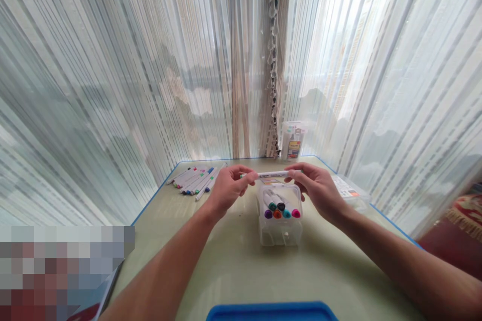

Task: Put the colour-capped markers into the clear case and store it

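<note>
My left hand and right hand pinch a marker near its ends, presumably to balance it, by the far side of the clear box (coloured caps facing me).

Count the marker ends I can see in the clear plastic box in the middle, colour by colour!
Purple marker end: 1
Orange marker end: 1
Light blue marker end: 1
Pink marker end: 1
Dark green marker end: 1
Black marker end: 1
Total showing in the clear plastic box: 6
</note>
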`<state>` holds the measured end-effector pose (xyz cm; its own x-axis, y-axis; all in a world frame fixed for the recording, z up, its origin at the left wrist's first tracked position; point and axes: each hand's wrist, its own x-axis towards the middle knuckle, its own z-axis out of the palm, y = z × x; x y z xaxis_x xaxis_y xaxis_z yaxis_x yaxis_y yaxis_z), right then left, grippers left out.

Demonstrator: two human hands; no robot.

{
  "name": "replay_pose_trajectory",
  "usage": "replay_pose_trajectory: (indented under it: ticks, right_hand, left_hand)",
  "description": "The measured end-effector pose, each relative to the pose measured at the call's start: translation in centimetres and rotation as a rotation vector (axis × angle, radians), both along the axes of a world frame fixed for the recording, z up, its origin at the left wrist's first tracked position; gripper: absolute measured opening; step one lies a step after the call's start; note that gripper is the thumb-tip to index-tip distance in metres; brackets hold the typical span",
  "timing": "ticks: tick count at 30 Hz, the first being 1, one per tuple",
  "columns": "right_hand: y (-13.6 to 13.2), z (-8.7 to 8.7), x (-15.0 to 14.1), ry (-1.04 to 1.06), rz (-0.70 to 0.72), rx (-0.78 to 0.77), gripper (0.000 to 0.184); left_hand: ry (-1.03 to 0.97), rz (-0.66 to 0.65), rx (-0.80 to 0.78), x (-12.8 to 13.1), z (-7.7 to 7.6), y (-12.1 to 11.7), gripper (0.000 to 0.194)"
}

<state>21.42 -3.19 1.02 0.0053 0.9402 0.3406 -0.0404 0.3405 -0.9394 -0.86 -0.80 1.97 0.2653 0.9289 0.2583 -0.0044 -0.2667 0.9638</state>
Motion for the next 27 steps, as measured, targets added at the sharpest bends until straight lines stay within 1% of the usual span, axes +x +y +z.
replay_pose_trajectory:
  ticks: [6, 11, 16, 21, 24, 27]
  right_hand:
    - [-0.04, 0.05, 0.05, -0.005, -0.022, 0.014, 0.031]
    - [-0.09, -0.04, 0.06, -0.029, -0.037, 0.012, 0.034]
    - [-0.15, -0.03, 0.09, -0.049, -0.049, -0.005, 0.035]
    - [-0.20, 0.17, -0.01, 0.018, -0.020, -0.011, 0.032]
    - [-0.21, 0.21, -0.05, 0.045, -0.021, -0.024, 0.033]
    - [-0.19, 0.13, -0.06, 0.018, -0.038, -0.014, 0.034]
  left_hand:
    - [-0.070, 0.003, -0.035, -0.05, -0.03, 0.22, 0.028]
    - [-0.111, 0.008, -0.024, -0.12, -0.15, 0.38, 0.030]
    - [-0.137, -0.012, -0.031, -0.20, -0.09, 0.35, 0.028]
    - [-0.161, -0.025, -0.069, -0.21, 0.11, 0.24, 0.027]
    - [-0.157, -0.022, -0.068, -0.19, 0.10, 0.25, 0.029]
    - [-0.124, -0.010, -0.035, -0.12, 0.02, 0.23, 0.031]
